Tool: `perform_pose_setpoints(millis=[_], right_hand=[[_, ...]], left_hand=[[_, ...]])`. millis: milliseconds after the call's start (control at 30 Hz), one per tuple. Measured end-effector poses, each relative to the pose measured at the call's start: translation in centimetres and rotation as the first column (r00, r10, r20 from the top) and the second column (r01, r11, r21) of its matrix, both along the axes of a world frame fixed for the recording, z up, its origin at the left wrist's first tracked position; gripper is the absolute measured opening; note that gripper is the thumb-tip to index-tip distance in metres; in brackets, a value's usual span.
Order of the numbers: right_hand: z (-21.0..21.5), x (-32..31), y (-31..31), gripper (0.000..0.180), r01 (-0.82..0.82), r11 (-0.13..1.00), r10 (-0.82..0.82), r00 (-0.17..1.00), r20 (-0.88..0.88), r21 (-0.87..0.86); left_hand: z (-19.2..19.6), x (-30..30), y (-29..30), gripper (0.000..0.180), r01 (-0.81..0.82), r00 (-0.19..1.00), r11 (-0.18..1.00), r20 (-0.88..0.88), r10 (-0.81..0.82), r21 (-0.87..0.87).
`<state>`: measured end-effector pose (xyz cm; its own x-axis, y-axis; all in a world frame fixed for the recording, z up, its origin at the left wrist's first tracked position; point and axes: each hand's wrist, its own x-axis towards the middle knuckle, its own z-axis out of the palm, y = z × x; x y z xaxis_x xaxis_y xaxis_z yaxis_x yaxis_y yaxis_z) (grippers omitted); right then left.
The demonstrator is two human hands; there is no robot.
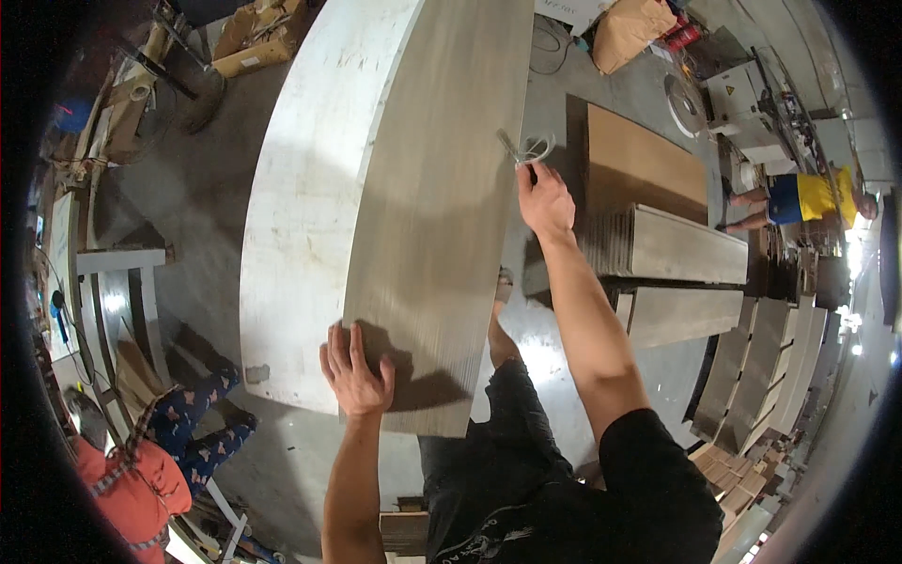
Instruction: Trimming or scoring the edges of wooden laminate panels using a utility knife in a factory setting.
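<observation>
- Grey wood-grain board (432,188) fills the middle of the frame, and the left hand (357,371) lies flat on its lower end, fingers spread, palm pressed to the surface.
- Up at centre right, the right hand (545,199) is fisted around the handle of a grey clamp-like tool (528,148) at the board's right edge; what kind of tool it is, I cannot tell.
- Under the grey board sits a wider white panel (305,207), showing along its left side.
- To the right, on the concrete floor (197,202), lie stacked grey boards (686,246) with a brown sheet (644,164) above them.
- More planks (761,367) fan out toward the lower right.
- Far right, a person in a yellow shirt (816,195) bends over.
- Lower left, another person in an orange top (132,493) and patterned trousers crouches.
</observation>
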<state>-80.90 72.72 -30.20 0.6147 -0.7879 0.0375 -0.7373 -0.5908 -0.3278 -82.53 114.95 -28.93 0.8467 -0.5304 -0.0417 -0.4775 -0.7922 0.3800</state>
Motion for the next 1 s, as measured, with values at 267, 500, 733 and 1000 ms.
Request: perform_pose_setpoints(millis=[267, 500, 733, 1000], right_hand=[[0.5, 14.4, -17.5, 0.049, 0.043, 0.991, -0.03, 0.994, -0.107, 0.128], [-0.3, 20.8, -27.0, 0.049, -0.007, 0.992, 0.017, 0.997, -0.08, 0.123], [0.1, 20.5, -28.8, 0.043, -0.034, 0.971, 0.036, 0.999, -0.004, 0.238], [1.5, 20.6, -28.5, 0.04, -0.013, 0.957, 0.026, 0.999, -0.042, 0.29]], left_hand=[[-0.8, 0.6, -0.4, 0.064, -0.019, 0.999, 1.0, 0.036, 0.019, 0.003], [-0.9, 0.5, -1.7, 0.062, -0.064, 0.997, 0.992, 0.057, 0.058, 0.107], [0.2, 1.2, -3.2, 0.061, -0.061, 0.998, 0.983, -0.001, 0.063, 0.172], [-7.4, 8.4, -15.2, 0.073, -0.34, 0.939, 0.939, 0.042, 0.342, -0.045]])
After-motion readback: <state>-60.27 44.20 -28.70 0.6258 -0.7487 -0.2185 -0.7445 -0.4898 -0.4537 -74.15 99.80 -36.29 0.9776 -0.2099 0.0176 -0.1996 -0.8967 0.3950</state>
